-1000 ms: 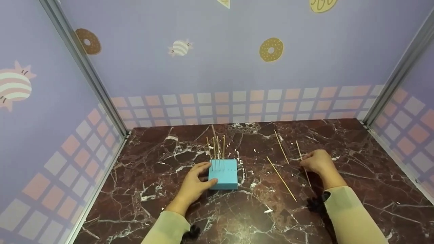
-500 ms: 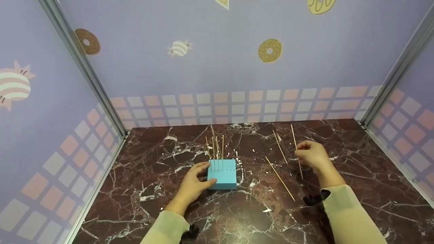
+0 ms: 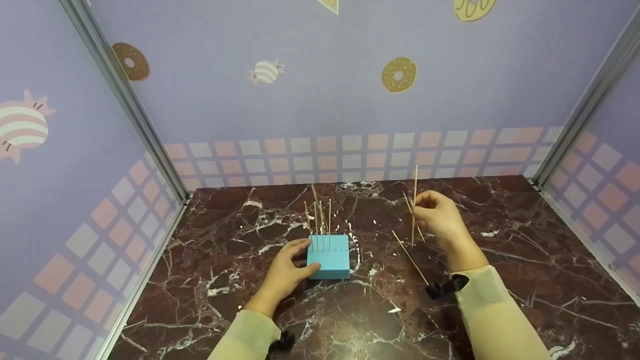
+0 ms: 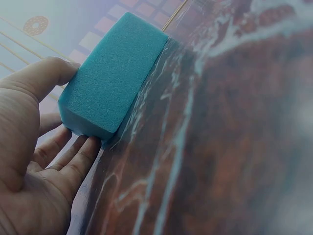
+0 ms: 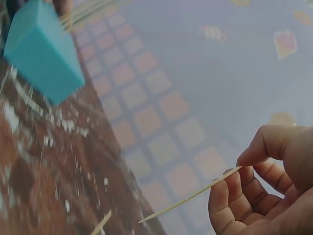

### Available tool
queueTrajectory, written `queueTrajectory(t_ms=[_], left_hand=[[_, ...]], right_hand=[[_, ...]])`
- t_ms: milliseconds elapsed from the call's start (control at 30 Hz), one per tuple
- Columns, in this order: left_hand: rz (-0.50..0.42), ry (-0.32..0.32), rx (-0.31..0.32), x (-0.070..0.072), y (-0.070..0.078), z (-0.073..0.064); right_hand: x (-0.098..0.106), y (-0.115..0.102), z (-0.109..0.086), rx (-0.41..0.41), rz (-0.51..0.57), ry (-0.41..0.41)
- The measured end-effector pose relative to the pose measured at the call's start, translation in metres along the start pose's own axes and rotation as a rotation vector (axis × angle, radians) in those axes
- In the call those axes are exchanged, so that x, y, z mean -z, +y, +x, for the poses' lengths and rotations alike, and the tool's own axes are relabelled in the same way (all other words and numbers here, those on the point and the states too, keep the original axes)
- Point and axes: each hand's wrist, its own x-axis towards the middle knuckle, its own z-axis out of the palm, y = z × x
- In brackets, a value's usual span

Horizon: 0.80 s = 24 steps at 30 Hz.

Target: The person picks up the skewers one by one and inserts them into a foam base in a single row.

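Observation:
A light-blue foam block (image 3: 334,264) sits on the table, with several thin wooden skewers (image 3: 330,216) standing upright in its row of holes, toward the left. My left hand (image 3: 285,272) holds the block at its left side; the left wrist view has the thumb on one face and fingertips against the end of the block (image 4: 115,73). To the right of the block, my right hand (image 3: 441,216) pinches one bamboo skewer (image 3: 415,186) between thumb and fingers, raised and nearly vertical. The pointed end of this skewer (image 5: 188,197) shows in the right wrist view.
Two loose skewers lie on the dark marbled table (image 3: 200,310): one skewer (image 3: 409,256) nearer me, partly behind the right wrist strap, and another skewer (image 3: 406,200) farther back behind the held one. White crumbs dot the surface. Patterned panels (image 3: 320,100) enclose the back and sides.
My right hand has lifted the skewer off the table and carried it left toward the block, turning it from slanted to almost upright. The left hand and block have stayed put.

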Motion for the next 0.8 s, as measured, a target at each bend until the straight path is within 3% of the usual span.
queueTrajectory(t_ms=[300,800], left_hand=[[0.011,-0.002,-0.03,0.0,0.001,-0.001],[0.021,0.001,-0.019,0.0,0.0,0.0]], right_hand=[[-0.027,-0.016,-0.002,0.053,0.067,-0.007],[-0.066,-0.033,-0.008,0.126,0.12,-0.058]])
